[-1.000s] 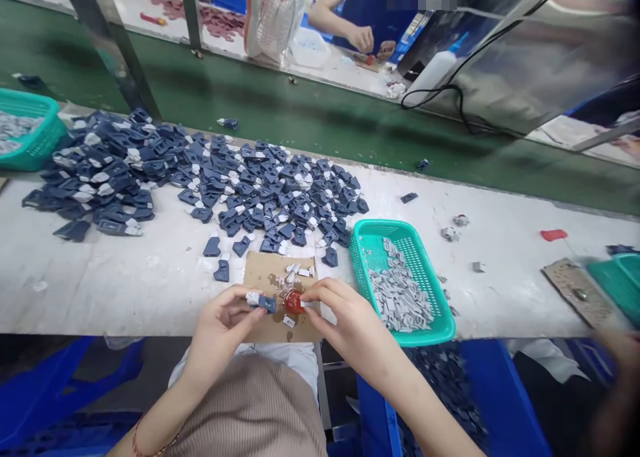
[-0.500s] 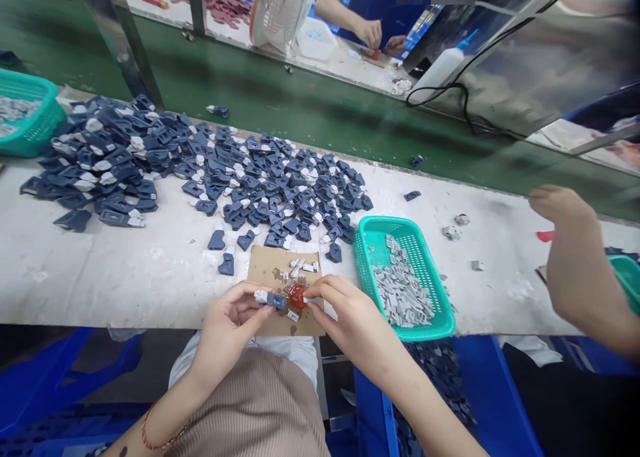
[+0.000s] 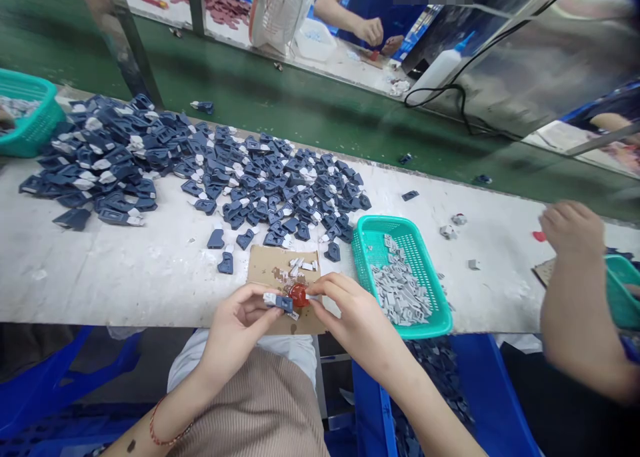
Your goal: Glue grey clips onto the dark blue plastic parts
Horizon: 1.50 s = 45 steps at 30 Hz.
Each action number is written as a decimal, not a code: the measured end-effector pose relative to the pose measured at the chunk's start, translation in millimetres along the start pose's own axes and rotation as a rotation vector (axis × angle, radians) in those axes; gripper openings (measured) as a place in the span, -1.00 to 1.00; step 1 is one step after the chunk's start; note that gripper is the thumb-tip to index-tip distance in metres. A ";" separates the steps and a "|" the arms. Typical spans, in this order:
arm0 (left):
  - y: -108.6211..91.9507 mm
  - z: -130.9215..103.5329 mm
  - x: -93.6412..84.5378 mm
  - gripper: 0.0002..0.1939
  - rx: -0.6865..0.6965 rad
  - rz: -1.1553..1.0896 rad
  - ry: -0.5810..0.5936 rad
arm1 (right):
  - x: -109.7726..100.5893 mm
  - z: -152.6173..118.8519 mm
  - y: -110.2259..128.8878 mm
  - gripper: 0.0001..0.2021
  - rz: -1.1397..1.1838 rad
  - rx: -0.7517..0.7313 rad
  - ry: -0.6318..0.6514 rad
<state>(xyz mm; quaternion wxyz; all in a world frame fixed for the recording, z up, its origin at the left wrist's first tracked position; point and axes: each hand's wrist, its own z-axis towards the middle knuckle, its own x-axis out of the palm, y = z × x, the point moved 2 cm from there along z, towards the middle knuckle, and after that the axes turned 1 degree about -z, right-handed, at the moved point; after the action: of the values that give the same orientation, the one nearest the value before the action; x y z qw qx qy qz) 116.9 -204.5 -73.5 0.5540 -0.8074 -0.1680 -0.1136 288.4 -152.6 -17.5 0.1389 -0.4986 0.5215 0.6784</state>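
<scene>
Between the thumb and fingers of my left hand point(image 3: 239, 317) is a dark blue plastic part point(image 3: 284, 304) with a light grey end. My right hand point(image 3: 347, 307) pinches a small light grey plastic piece point(image 3: 311, 298) at the edge of a small red dish point(image 3: 299, 295), which looks wet and shiny. Under both hands lies a piece of brown cardboard point(image 3: 263, 260) with wet stains. Several loose grey pieces point(image 3: 303, 265) rest on the cardboard. Just right of my right hand stands a green basket point(image 3: 357, 244) holding many grey pieces.
A large pile of dark blue parts point(image 3: 240, 170) spreads over the white table point(image 3: 190, 277) ahead and left. Another green basket point(image 3: 50, 117) stands at the far left. A co-worker's arm point(image 3: 575, 277) reaches in from the right. Beyond the green belt point(image 3: 240, 97), another person's hand point(image 3: 370, 30) works.
My left hand has moved slightly right with the blue part, closer to the red dish. The right hand stays at the dish. Loose parts on the green belt have shifted left.
</scene>
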 end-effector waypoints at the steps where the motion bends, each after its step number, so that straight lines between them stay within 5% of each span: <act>1: -0.5 -0.1 0.7 -0.87 0.005 0.001 0.005 | -2.4 0.1 0.3 -0.88 0.068 0.026 -0.017; 8: -3.3 -1.4 8.8 -0.87 0.011 -0.083 0.050 | -14.0 2.0 5.4 -0.88 0.749 0.352 0.042; 12: -6.4 -2.2 13.3 -0.85 0.023 -0.093 0.051 | -12.9 2.0 9.9 -0.82 0.831 0.442 0.102; 29: -7.8 -8.2 15.2 -0.90 0.112 -0.062 0.041 | -16.0 3.7 29.1 -0.93 0.540 0.220 0.066; 33: -7.3 -10.2 14.1 -0.90 0.071 -0.081 0.046 | -12.4 0.6 21.3 -0.92 0.754 0.311 0.134; 37: -13.7 -10.6 15.1 -0.90 0.098 -0.052 0.031 | -0.4 -3.5 17.6 -0.69 0.935 0.323 0.057; 42: -19.7 -9.5 25.1 -0.93 0.034 -0.132 0.181 | 27.1 -7.2 26.7 -0.62 1.124 0.344 0.131; 45: -19.6 -7.6 25.7 -0.91 0.074 -0.052 0.072 | 33.0 -6.6 30.2 -0.67 1.197 0.354 0.054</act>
<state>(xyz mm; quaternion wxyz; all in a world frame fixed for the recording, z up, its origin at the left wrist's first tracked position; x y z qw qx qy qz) 132.8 -201.3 -44.5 0.5858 -0.7774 -0.1729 -0.1504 255.2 -181.7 -27.1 -0.1981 -0.1063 0.8182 0.5291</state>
